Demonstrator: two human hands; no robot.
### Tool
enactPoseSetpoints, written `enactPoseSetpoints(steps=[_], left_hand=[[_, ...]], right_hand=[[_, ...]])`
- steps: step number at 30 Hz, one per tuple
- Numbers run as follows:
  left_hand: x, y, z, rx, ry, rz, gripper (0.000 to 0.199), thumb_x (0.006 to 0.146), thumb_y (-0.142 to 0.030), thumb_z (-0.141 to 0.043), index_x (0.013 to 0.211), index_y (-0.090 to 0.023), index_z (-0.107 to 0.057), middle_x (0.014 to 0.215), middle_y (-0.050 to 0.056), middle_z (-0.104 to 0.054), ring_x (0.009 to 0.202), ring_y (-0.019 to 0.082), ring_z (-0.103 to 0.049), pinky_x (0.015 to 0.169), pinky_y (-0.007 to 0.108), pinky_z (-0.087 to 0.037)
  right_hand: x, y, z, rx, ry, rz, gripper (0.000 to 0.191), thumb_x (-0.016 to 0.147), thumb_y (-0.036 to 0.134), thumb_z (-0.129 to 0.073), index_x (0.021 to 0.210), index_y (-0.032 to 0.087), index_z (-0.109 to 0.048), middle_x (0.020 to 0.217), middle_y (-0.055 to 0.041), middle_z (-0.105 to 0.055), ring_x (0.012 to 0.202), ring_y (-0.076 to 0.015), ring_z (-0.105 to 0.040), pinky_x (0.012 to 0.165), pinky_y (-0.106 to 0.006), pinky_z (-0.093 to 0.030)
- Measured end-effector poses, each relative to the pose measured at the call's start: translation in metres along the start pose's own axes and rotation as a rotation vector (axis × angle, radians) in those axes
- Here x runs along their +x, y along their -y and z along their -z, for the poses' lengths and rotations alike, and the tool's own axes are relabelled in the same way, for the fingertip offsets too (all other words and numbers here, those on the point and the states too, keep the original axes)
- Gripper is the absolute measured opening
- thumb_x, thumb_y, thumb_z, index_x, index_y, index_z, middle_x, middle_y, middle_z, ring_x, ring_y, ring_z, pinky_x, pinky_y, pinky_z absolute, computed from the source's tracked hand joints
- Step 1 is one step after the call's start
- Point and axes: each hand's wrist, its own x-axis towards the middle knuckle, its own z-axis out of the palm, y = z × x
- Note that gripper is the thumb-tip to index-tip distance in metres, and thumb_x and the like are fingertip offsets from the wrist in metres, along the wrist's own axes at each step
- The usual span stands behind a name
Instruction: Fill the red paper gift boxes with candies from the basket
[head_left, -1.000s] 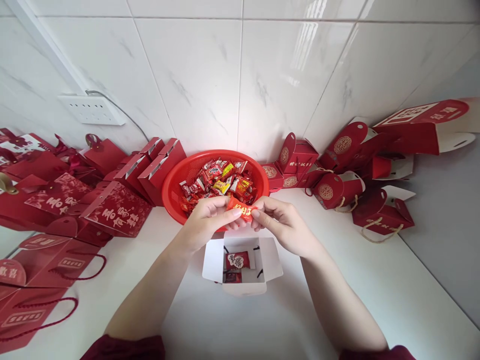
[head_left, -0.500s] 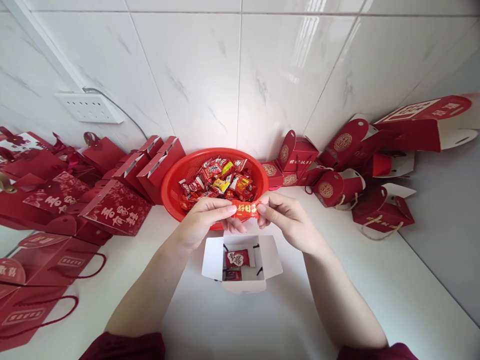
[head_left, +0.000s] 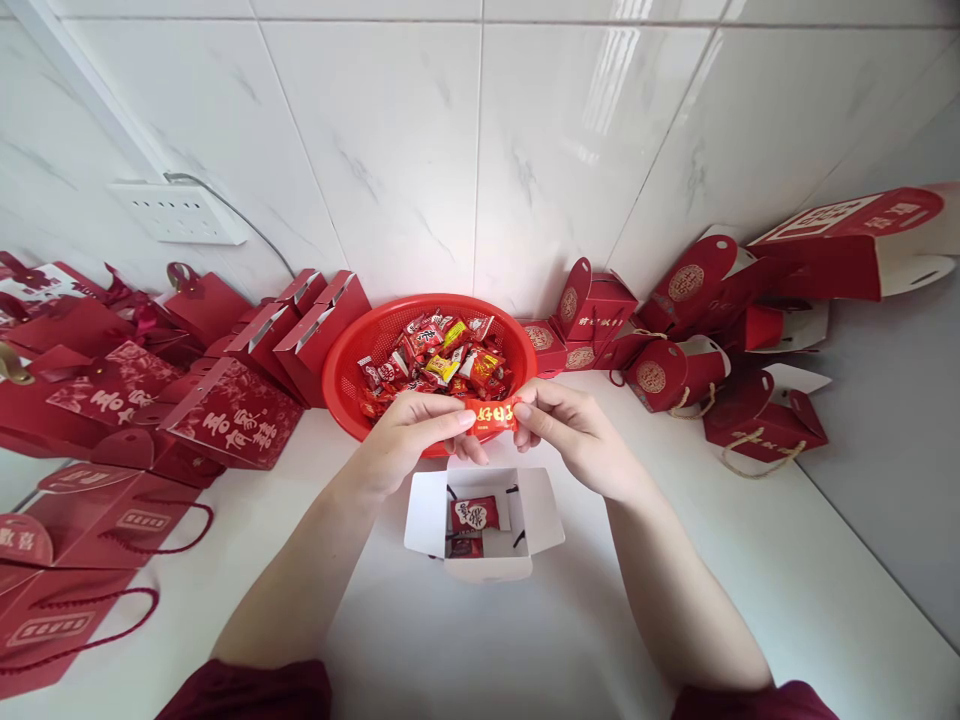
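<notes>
Between my two hands is a small red wrapped candy (head_left: 494, 416) with gold lettering. My left hand (head_left: 409, 435) pinches its left end between thumb and fingers, and my right hand (head_left: 574, 430) pinches the right end. Just below them an open white-lined box (head_left: 489, 570) stands on the table with its flaps spread out. Inside it lie a red candy packet (head_left: 475, 514) with white lettering and a second dark red packet (head_left: 466, 547). Behind my hands is a red plastic basket (head_left: 339, 375) heaped with wrapped candies (head_left: 442, 360).
Red gift boxes (head_left: 232, 415) crowd the left side, some with rope handles. More red boxes (head_left: 679, 375) stand along the right. A tiled wall (head_left: 405, 150) with a power strip (head_left: 178, 213) rises behind the white table (head_left: 480, 650).
Both hands keep hold of the candy above the box. The candy is slightly tilted compared with before; little else differs.
</notes>
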Motion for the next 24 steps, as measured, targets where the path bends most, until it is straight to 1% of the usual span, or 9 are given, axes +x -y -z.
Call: enactPoseSetpoints(steps=[2,4,7,10,15,18,20,22,24], left_hand=[[-0.001,-0.002,-0.003,0.052,-0.027,-0.008,0.024,0.091,-0.034,-0.063,0.081,-0.016,-0.075,0.075,0.004,-0.074,0.072,0.014,-0.067,0.070,0.024,-0.051],[-0.002,-0.002,-0.007,0.140,-0.092,-0.002,0.022,0.088,-0.038,-0.066,0.089,-0.017,-0.074,0.081,0.003,-0.073,0.078,0.016,-0.068,0.072,0.026,-0.052],[-0.002,-0.001,-0.012,0.251,-0.171,-0.006,0.024,0.085,-0.040,-0.070,0.089,-0.017,-0.072,0.083,0.003,-0.070,0.083,0.018,-0.067,0.074,0.028,-0.052],[-0.002,0.001,-0.013,0.243,-0.155,-0.029,0.023,0.086,-0.039,-0.068,0.087,-0.016,-0.071,0.080,0.003,-0.067,0.081,0.017,-0.064,0.074,0.028,-0.051],[0.000,0.000,-0.010,0.107,-0.137,-0.022,0.021,0.083,-0.035,-0.071,0.079,-0.014,-0.070,0.074,0.002,-0.066,0.073,0.014,-0.061,0.068,0.025,-0.048],[0.002,-0.001,-0.008,-0.006,-0.078,-0.052,0.019,0.083,-0.033,-0.071,0.077,-0.015,-0.071,0.072,0.002,-0.065,0.070,0.012,-0.059,0.067,0.023,-0.047],[0.002,-0.001,-0.007,-0.085,-0.009,-0.051,0.020,0.086,-0.033,-0.068,0.077,-0.015,-0.072,0.073,0.002,-0.066,0.069,0.011,-0.059,0.068,0.022,-0.047],[0.002,0.000,-0.007,-0.161,0.085,0.002,0.023,0.088,-0.035,-0.066,0.078,-0.015,-0.073,0.073,0.002,-0.067,0.067,0.010,-0.058,0.066,0.022,-0.046],[0.002,0.001,-0.008,-0.224,0.179,0.074,0.027,0.088,-0.038,-0.066,0.077,-0.014,-0.072,0.072,0.003,-0.067,0.066,0.011,-0.059,0.065,0.023,-0.047]], right_hand=[[0.000,0.001,-0.001,-0.088,-0.023,0.003,0.020,0.097,0.036,-0.053,0.087,0.019,-0.058,0.070,0.0011,-0.062,0.067,-0.0122,-0.058,0.066,-0.026,-0.048],[0.000,0.002,-0.003,-0.211,-0.058,0.017,0.020,0.098,0.034,-0.052,0.085,0.019,-0.059,0.071,0.0008,-0.063,0.068,-0.0125,-0.058,0.067,-0.026,-0.046],[-0.001,0.004,-0.005,-0.305,-0.066,0.038,0.021,0.099,0.033,-0.051,0.085,0.019,-0.058,0.072,0.0011,-0.064,0.069,-0.0123,-0.058,0.066,-0.026,-0.044],[-0.003,0.006,-0.007,-0.292,-0.037,0.042,0.021,0.099,0.034,-0.050,0.088,0.019,-0.059,0.073,0.0014,-0.064,0.070,-0.0124,-0.059,0.067,-0.026,-0.045],[-0.004,0.004,-0.007,-0.192,-0.013,0.044,0.019,0.100,0.033,-0.048,0.094,0.020,-0.061,0.076,0.0012,-0.064,0.071,-0.0124,-0.062,0.068,-0.027,-0.049],[-0.002,0.002,-0.008,-0.193,-0.028,0.104,0.016,0.098,0.023,-0.050,0.110,0.021,-0.061,0.088,-0.0006,-0.067,0.076,-0.0127,-0.063,0.070,-0.028,-0.051],[-0.001,0.002,-0.009,-0.213,-0.006,0.188,0.030,0.093,0.015,-0.055,0.122,0.023,-0.058,0.103,-0.0032,-0.067,0.083,-0.0138,-0.064,0.073,-0.029,-0.053],[-0.001,0.003,-0.009,-0.228,0.016,0.290,0.040,0.090,0.010,-0.057,0.127,0.024,-0.056,0.115,-0.0054,-0.065,0.091,-0.0152,-0.064,0.074,-0.030,-0.054],[-0.001,0.005,-0.008,-0.252,0.026,0.383,0.039,0.089,0.009,-0.056,0.125,0.024,-0.058,0.119,-0.0065,-0.064,0.099,-0.0172,-0.064,0.077,-0.031,-0.055]])
